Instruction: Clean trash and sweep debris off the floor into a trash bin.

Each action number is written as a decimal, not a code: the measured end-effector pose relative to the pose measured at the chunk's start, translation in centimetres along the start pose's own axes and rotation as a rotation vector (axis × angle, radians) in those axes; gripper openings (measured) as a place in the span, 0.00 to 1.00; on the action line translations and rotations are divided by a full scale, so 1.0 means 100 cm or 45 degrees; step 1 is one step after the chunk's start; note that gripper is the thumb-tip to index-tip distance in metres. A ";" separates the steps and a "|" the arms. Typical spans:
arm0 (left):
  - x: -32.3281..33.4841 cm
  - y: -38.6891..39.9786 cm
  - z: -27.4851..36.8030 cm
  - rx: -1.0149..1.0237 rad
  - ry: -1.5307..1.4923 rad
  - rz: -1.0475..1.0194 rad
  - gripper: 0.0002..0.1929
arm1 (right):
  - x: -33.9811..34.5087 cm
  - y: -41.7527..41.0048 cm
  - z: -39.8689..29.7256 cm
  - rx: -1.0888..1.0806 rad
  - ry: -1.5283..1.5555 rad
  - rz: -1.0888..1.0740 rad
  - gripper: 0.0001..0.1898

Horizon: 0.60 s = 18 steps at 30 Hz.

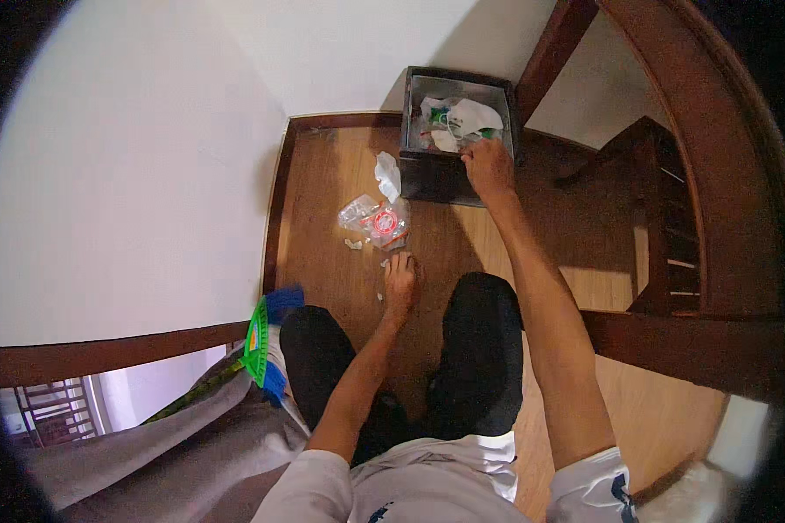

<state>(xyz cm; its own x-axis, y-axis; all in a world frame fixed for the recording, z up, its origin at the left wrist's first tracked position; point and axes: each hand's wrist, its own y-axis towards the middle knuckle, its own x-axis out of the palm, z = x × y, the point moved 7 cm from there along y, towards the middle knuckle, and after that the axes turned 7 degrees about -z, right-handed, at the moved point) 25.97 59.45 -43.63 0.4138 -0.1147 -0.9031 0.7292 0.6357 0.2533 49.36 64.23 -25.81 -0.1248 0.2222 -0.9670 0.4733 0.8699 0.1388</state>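
Observation:
A dark square waste bin (437, 175) stands by the wall, holding crumpled white paper (476, 116) and plastic wrappers. My right hand (490, 168) is at its near rim, fingers curled. Whether they grip the rim or hold a small scrap is hidden. Lower down, my left hand (403, 282) reaches to the wooden floor beside a small white scrap (384, 263); its fingertips point away from me and their grip is unclear. Just beyond them lies a clear plastic bag (383, 223) with a red round print. White crumpled tissue (387, 176) rests between that bag and the bin.
Another pale scrap (353, 244) lies left of the bag. A broom head (258, 343) with a green frame and blue bristles is at the left, near grey cloth (222, 451). Dark wooden furniture (680, 196) rises on the right. White walls (157, 163) bound the corner.

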 end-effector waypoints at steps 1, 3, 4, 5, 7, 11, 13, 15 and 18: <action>-0.015 0.004 0.002 0.005 -0.006 0.050 0.10 | -0.001 0.000 -0.001 -0.010 -0.058 0.028 0.11; -0.034 0.012 0.004 -0.024 -0.226 -0.061 0.09 | 0.002 0.001 0.000 0.021 -0.024 -0.021 0.11; -0.049 0.015 0.007 -0.015 -0.202 -0.002 0.09 | 0.005 0.002 0.004 0.095 -0.010 -0.074 0.11; -0.062 0.019 0.010 -0.001 -0.229 0.016 0.08 | 0.004 0.002 0.002 0.083 0.000 -0.078 0.11; -0.087 0.026 0.014 0.020 -0.246 0.046 0.08 | -0.001 0.000 0.003 0.107 0.006 -0.042 0.08; -0.134 0.040 0.021 0.084 -0.282 0.209 0.07 | -0.012 -0.007 -0.005 0.068 -0.017 0.016 0.08; -0.152 0.047 0.023 0.101 -0.305 0.282 0.07 | -0.020 -0.015 -0.008 0.018 -0.001 0.115 0.08; -0.167 0.056 0.026 0.151 -0.402 0.308 0.07 | -0.018 -0.016 -0.007 0.035 0.021 0.078 0.08; -0.188 0.072 0.031 0.136 -0.315 0.331 0.07 | -0.012 -0.015 -0.003 0.084 0.040 0.062 0.08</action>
<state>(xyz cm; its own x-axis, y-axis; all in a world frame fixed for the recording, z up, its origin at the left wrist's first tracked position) 25.17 63.80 -23.75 0.7025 -0.1491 -0.6959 0.6296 0.5862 0.5099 48.56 62.83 -24.78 -0.1268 0.2780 -0.9522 0.5355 0.8272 0.1702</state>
